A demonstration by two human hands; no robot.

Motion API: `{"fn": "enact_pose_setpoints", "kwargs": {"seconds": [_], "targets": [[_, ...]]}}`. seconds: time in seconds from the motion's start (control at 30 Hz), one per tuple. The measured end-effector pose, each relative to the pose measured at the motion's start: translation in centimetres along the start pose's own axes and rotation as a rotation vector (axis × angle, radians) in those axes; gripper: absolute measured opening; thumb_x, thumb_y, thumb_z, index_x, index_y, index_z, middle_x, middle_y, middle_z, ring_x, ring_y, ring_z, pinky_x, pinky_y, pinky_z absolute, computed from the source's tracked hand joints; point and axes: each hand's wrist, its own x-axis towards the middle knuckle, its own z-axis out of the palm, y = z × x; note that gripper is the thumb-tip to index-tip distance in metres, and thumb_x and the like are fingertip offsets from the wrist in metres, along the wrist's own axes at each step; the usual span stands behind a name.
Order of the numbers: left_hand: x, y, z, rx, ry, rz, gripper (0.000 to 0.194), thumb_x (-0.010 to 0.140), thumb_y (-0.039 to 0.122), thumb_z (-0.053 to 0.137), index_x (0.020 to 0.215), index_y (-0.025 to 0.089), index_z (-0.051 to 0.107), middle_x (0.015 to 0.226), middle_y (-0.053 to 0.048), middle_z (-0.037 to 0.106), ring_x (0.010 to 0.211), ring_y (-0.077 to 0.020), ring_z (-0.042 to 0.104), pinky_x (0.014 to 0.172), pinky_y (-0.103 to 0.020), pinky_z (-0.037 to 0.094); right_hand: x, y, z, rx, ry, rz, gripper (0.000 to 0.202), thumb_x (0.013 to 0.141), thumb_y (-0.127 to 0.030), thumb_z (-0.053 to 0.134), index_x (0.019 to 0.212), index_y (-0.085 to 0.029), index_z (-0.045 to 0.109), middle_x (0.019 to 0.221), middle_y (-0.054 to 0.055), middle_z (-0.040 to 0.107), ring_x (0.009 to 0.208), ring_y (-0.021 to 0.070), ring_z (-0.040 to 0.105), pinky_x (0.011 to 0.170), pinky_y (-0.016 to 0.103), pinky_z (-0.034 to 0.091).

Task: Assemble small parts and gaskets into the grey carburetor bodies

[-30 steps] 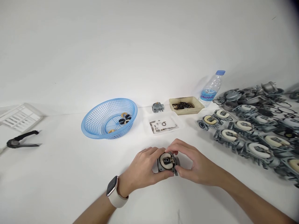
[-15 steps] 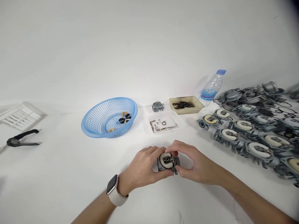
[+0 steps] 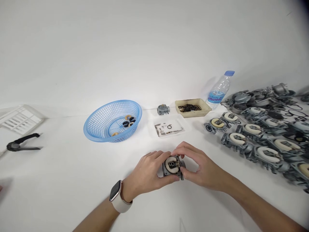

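Observation:
A grey metal carburetor body (image 3: 172,165) with a white C-shaped float on its upper face rests low in front of me. My left hand (image 3: 151,170) is wrapped round its left side, thumb along the near edge and fingers at the far edge. From the right, my right hand (image 3: 201,166) closes on the same carburetor, its index finger at the far rim and its thumb at the right side. Whether a small part sits between those right fingertips cannot be made out. Just beyond the hands lies a shallow white tray (image 3: 154,130) with tiny parts and a black ring.
At the left stand a blue mesh basket (image 3: 96,119) with several rings, a black clamp-like tool (image 3: 18,146) and a white compartment tray (image 3: 21,119). Behind are another carburetor (image 3: 163,109), a cream tray (image 3: 193,114) of black rings and a water bottle (image 3: 217,93). Many carburetors (image 3: 267,154) crowd the right.
My right index finger and thumb have shifted slightly at the carburetor's far and right sides. My left hand keeps its hold. A blurred skin-coloured shape has appeared at the left edge.

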Motion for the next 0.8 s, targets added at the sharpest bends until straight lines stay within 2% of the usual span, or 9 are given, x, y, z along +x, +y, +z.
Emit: {"fn": "enact_pose_setpoints", "kwargs": {"seconds": [0.2,0.43,0.63,0.8], "targets": [[0.04,0.06,-0.16,-0.001,-0.011,0.0,0.042,0.089,0.049,0.074,0.12,0.026,0.057,0.101,-0.001,0.068,0.089,-0.0224,0.064,0.077,-0.034,0.048,-0.19,-0.2,-0.29,-0.007,-0.068,0.009,0.055,0.078,-0.002,0.058,0.123,-0.032,0.056,0.098,0.0,0.056,0.097,0.0194,0.056,0.091,0.036,0.048],[0.08,-0.12,-0.03,0.01,0.005,0.008,0.052,0.091,0.05,0.072,0.133,0.027,0.052,0.106,-0.003,0.068,0.092,-0.0234,0.065,0.079,-0.035,0.049,0.04,-0.04,0.08,-0.055,0.008,0.018,0.049,0.082,-0.006,0.058,0.124,-0.031,0.057,0.11,0.002,0.055,0.097,0.019,0.055,0.089,0.035,0.049],[0.01,0.07,-0.1,0.014,-0.005,0.0,0.038,0.09,0.046,0.073,0.118,0.025,0.056,0.099,-0.001,0.068,0.087,-0.0224,0.063,0.077,-0.035,0.048,-0.11,-0.24,-0.22,-0.04,-0.073,0.021,0.053,0.08,-0.005,0.059,0.126,-0.032,0.056,0.101,0.0,0.058,0.099,0.0199,0.056,0.092,0.036,0.048],[0.0,0.0,-0.03,0.026,-0.007,0.002,0.039,0.091,0.049,0.071,0.118,0.025,0.057,0.098,-0.001,0.068,0.086,-0.0224,0.064,0.077,-0.035,0.049,0.06,-0.24,-0.15,-0.043,-0.062,0.006,0.051,0.08,-0.004,0.058,0.123,-0.031,0.057,0.103,0.001,0.058,0.099,0.0197,0.056,0.091,0.036,0.049]]}}
